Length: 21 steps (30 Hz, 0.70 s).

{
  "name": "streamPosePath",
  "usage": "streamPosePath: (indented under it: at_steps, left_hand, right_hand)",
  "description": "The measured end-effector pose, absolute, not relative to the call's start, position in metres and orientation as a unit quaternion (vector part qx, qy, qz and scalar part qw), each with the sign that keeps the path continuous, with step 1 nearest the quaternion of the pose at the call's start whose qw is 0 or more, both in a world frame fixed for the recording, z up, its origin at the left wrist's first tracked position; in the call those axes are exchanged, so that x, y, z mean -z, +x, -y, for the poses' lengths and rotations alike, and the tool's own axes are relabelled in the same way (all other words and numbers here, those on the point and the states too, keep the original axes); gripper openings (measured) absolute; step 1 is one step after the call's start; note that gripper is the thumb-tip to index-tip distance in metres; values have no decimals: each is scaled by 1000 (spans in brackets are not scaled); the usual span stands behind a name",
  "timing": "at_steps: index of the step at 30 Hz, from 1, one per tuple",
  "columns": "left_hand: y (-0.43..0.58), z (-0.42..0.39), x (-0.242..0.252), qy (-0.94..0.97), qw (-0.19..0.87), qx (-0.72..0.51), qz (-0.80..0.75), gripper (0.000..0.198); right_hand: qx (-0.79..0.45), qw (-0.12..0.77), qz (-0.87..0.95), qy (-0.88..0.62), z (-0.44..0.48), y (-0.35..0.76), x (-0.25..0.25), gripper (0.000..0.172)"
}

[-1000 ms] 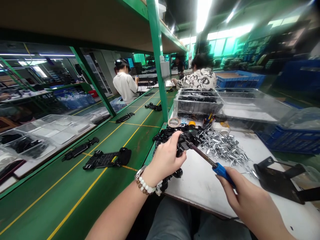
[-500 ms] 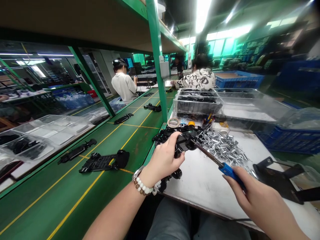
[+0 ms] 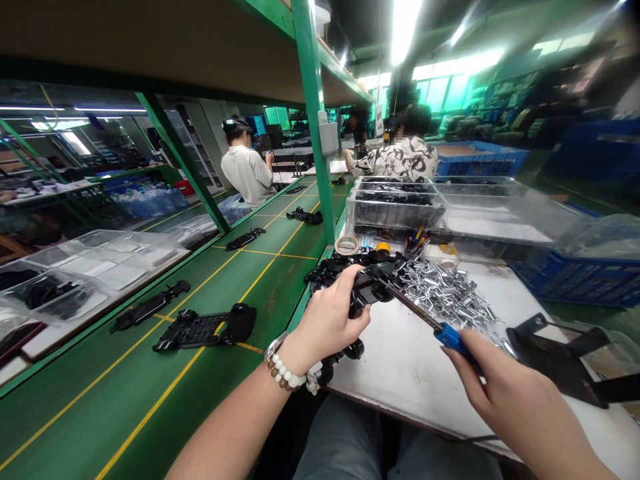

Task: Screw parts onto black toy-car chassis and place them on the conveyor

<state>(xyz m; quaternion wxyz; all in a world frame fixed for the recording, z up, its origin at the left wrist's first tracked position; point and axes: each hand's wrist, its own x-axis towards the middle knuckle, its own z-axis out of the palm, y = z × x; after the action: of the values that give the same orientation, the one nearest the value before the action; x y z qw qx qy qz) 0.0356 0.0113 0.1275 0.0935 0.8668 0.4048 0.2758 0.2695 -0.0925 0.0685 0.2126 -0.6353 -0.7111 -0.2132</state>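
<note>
My left hand (image 3: 327,310), with a bead bracelet at the wrist, is closed on a black plastic toy car chassis (image 3: 373,283) above the white table. Its far side merges with other black parts (image 3: 325,267) behind. Held in my right hand (image 3: 520,393) is a screwdriver (image 3: 453,338) with a blue handle and a long thin shaft. The shaft slants up and left, and its tip meets the chassis near a wheel. Whether it sits in a screw is too small to tell. Beside the shaft lies a heap of silvery metal pieces (image 3: 445,297).
Left of me a green conveyor belt (image 3: 200,393) carries several black chassis (image 3: 205,329). A green post (image 3: 317,120) rises at the table edge. Clear plastic bins (image 3: 395,210), a tape roll (image 3: 347,245) and a black metal stand (image 3: 560,360) surround the work. Two people (image 3: 247,167) sit farther along.
The chassis on the belt have shifted slightly towards me and left. My right hand and the screwdriver have moved a little left. The person in the patterned top has shifted right, head higher.
</note>
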Motion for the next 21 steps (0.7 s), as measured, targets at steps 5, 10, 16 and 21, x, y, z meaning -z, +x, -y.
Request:
streamPosePath:
  at_steps: [5,10,16,21]
  left_hand:
    - [37,-11,-127,860,100,-275,-417,52]
    - [39,-11,-127,861,100,-273,-418,52]
    - [38,-10,-126,862,106,-271,-414,52]
    - [36,-10,-127,864,112,-273,-408,53]
  right_hand:
    - [185,254,713,-627,94,270,-70,29]
    - [164,264,697,-646,95,271,-71,31]
    - [151,243,702,-653,93,268,-74,31]
    - [170,229,703,-651,94,264,-75,31]
